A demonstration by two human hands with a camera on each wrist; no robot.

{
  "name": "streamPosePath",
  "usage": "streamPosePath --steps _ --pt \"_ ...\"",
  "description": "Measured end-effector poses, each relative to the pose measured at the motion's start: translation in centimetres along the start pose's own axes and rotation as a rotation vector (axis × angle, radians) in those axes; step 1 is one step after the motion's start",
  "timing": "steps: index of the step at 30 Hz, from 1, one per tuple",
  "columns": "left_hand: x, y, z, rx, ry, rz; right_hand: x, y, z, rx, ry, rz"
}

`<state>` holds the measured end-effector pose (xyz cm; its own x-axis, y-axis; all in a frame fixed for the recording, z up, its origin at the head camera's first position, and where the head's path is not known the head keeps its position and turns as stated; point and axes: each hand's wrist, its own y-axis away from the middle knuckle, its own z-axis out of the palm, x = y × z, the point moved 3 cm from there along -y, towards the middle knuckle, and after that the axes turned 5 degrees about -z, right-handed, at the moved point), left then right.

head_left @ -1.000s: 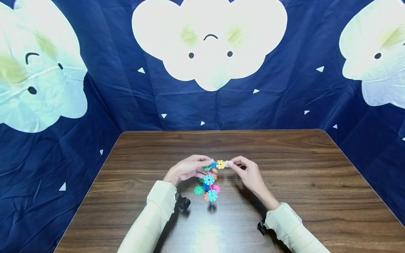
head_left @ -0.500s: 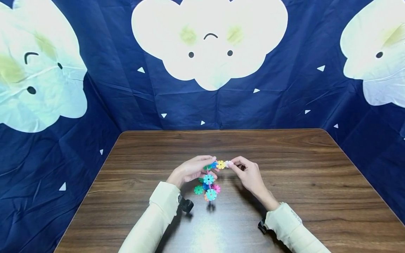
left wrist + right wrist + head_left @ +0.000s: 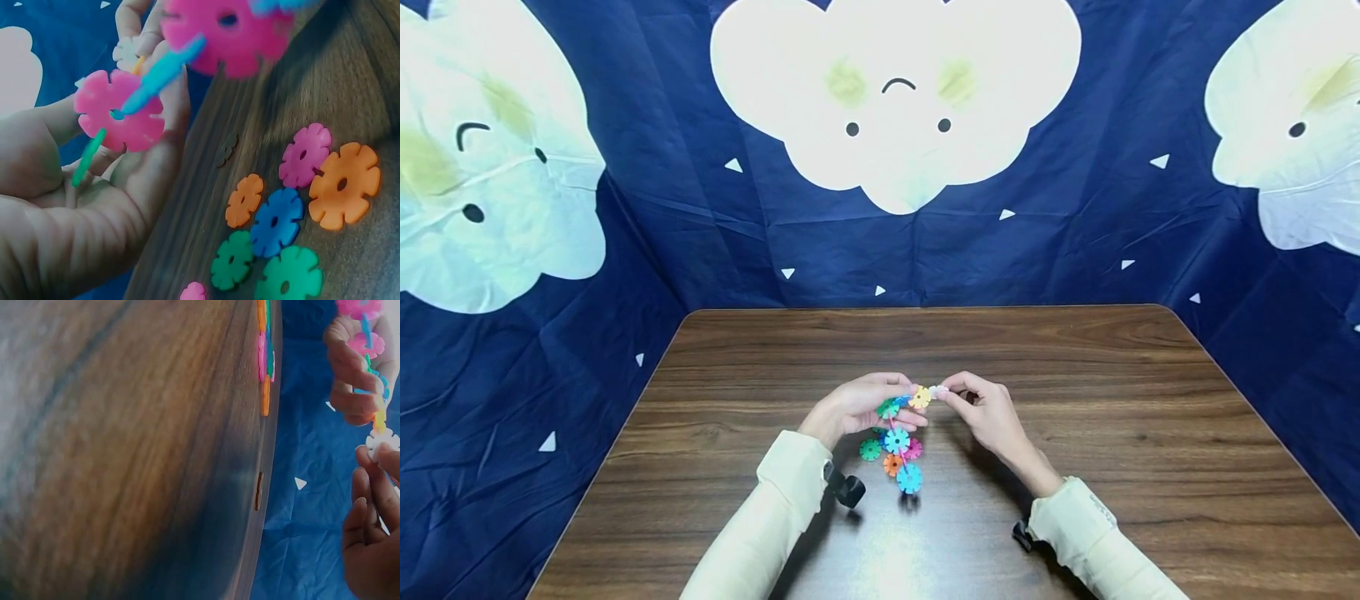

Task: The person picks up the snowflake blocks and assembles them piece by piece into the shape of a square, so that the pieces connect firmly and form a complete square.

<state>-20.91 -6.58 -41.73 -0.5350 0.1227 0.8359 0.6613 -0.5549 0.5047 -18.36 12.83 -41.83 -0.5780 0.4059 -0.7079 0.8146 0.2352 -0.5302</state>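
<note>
A chain of flower-shaped interlocking discs hangs between my hands above the table. My left hand (image 3: 859,403) holds it by the blue and green discs (image 3: 889,408), thumb by the yellow disc (image 3: 921,397). At the chain's end, my right hand (image 3: 988,412) pinches the white disc (image 3: 382,441) between thumb and fingertips. White and yellow discs meet edge to edge. From the left hand, pink discs (image 3: 119,111) and light blue discs (image 3: 909,479) trail toward the body. The left wrist view shows the left palm (image 3: 94,206) behind a pink disc.
Several loose discs lie on the wooden table (image 3: 1075,350) under the chain, among them a green disc (image 3: 870,450), an orange disc (image 3: 345,185) and a dark blue disc (image 3: 276,222). One small brown disc (image 3: 228,150) lies apart. A blue cloth (image 3: 917,258) with clouds surrounds the table.
My left hand has shifted slightly right, closer to the right hand. The chain's trailing end has swung nearer the body, and the yellow disc has tilted. The right hand has barely moved.
</note>
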Motion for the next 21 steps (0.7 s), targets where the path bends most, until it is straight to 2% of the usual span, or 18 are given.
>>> streamPosePath --steps 4,9,17,21 --pt "0.12 0.02 0.17 -0.022 0.073 -0.003 -0.10 -0.05 -0.05 -0.025 -0.025 0.003" --pt "0.12 0.05 0.38 -0.030 0.092 0.005 -0.12 -0.19 -0.15 -0.044 -0.014 -0.017" --pt "0.15 0.16 0.39 0.022 0.091 -0.001 -0.33 -0.50 -0.06 -0.040 0.057 -0.160" --pt "0.15 0.21 0.30 0.046 0.090 -0.004 -0.39 -0.76 0.08 -0.047 0.062 -0.190"
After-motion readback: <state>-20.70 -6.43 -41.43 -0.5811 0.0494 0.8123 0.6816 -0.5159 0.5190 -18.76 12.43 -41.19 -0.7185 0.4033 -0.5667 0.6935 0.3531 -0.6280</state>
